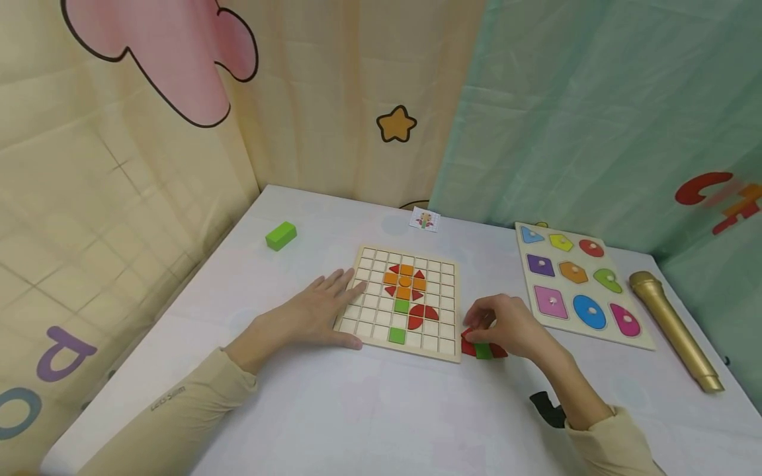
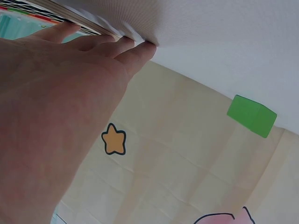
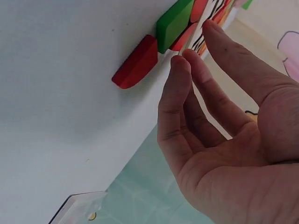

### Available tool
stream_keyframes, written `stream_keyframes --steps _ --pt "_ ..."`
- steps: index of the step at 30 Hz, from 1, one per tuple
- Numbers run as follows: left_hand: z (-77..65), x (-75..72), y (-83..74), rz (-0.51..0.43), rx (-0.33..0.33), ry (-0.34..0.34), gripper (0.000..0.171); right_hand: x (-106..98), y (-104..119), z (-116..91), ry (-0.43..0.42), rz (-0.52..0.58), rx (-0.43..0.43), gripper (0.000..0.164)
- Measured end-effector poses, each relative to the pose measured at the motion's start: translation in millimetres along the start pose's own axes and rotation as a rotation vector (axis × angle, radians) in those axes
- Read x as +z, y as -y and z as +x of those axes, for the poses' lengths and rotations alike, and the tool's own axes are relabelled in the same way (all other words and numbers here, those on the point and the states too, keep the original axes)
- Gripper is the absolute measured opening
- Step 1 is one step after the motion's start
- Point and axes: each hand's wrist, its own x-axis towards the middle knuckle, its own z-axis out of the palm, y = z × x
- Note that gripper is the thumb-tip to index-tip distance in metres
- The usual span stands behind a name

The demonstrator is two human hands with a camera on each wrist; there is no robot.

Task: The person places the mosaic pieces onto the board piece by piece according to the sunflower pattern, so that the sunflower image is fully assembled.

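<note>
A wooden grid board (image 1: 367,313) lies on the table with a flower of orange pieces (image 1: 407,270), red triangles (image 1: 394,269), red quarter circles (image 1: 415,322) and green squares (image 1: 397,336) in its cells. My left hand (image 1: 315,309) rests at the board's left edge, fingers spread. Beyond the right edge, my right hand (image 1: 506,324) reaches down over loose pieces: a green one (image 3: 173,25) between red ones (image 3: 137,64). In the right wrist view its thumb and bent fingertips stand apart, close to the pieces. The hand partly hides them in the head view.
A green block (image 1: 281,235) sits at the back left. A small picture card (image 1: 424,219) lies behind the board. At right are a knobbed shape puzzle (image 1: 559,268) and a gold microphone (image 1: 678,330). Below my right wrist lies a black object (image 1: 546,408), partly covered.
</note>
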Motion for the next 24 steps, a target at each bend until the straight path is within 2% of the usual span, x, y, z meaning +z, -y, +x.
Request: stream_keyframes --steps 13,18,24 --pt "0.1 0.9 0.3 -0.005 0.011 -0.004 0.114 4 -10 2 0.038 0.005 0.011 0.016" --pt "0.4 0.5 0.0 0.000 0.015 -0.007 0.114 3 -9 4 0.043 0.024 -0.028 0.012" --pt "0.5 0.1 -0.1 -0.005 0.008 -0.003 0.115 4 10 13 0.029 0.090 -0.106 0.008"
